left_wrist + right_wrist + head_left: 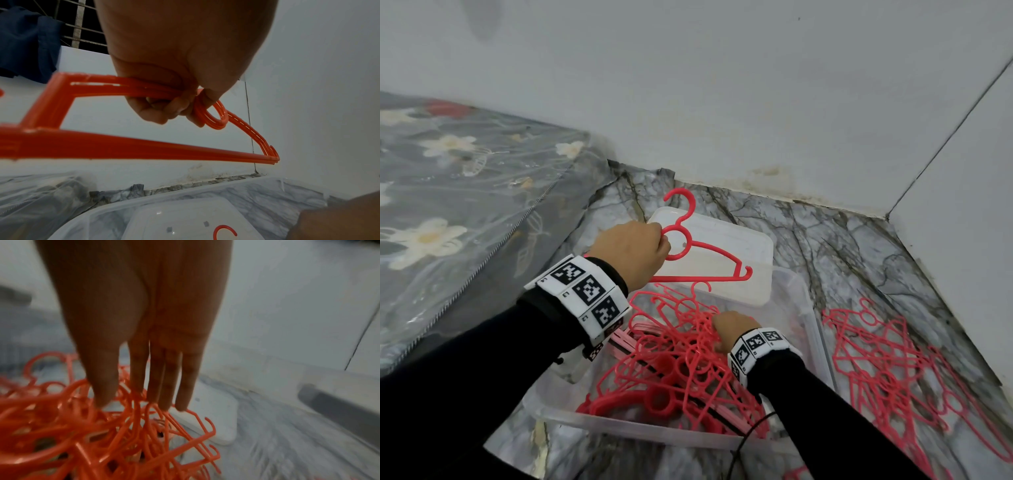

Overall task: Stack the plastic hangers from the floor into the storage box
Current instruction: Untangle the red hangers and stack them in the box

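Reaching down with straight fingers, the right hand (731,330) touches the tangled heap of red plastic hangers (678,363) filling the clear plastic storage box (619,426) nearest the camera, gripping nothing. Just beyond, the left hand (633,248) curls its fingers round a thin bundle of matching red hangers (705,258), held above the box's clear lid (750,245). More loose red hangers (887,359) lie on the grey marble-patterned floor (842,240) to the right.
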